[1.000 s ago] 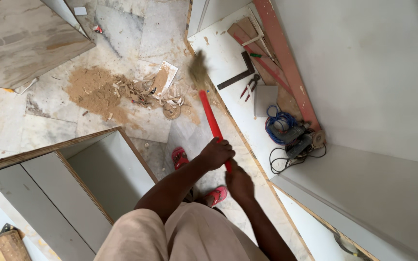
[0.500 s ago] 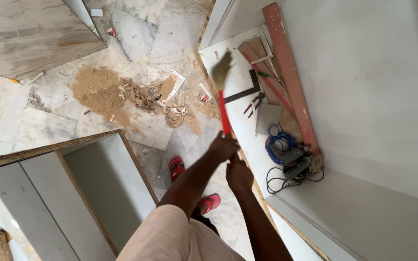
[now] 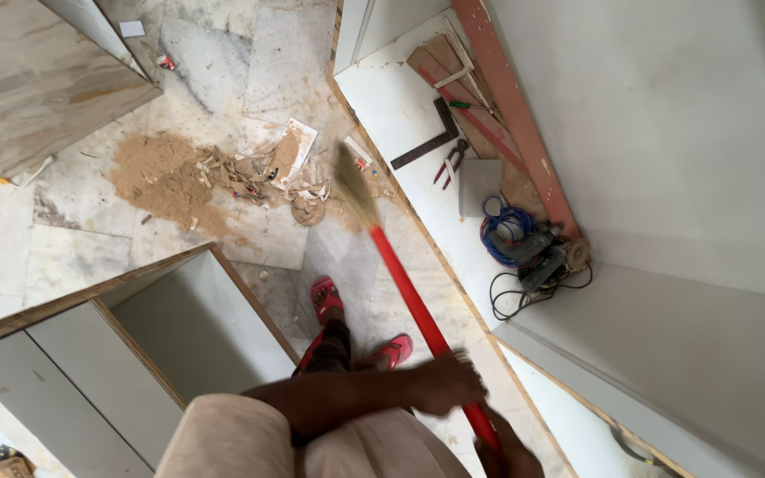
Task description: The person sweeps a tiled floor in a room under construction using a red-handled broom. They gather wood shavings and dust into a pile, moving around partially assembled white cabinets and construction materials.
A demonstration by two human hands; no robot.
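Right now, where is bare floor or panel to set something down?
Bare marble floor lies between the sawdust pile and the open grey cabinet box. The white panel is bare left of the black square. It is crowded around the blue cable coil and the wood scraps.

Broom (image 3: 405,283) head swung left off white board — onto floor, nearer sawdust pile (image 3: 166,177)

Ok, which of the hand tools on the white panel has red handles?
The pliers, lying beside the dark L-shaped square; the screwdriver has a green handle.
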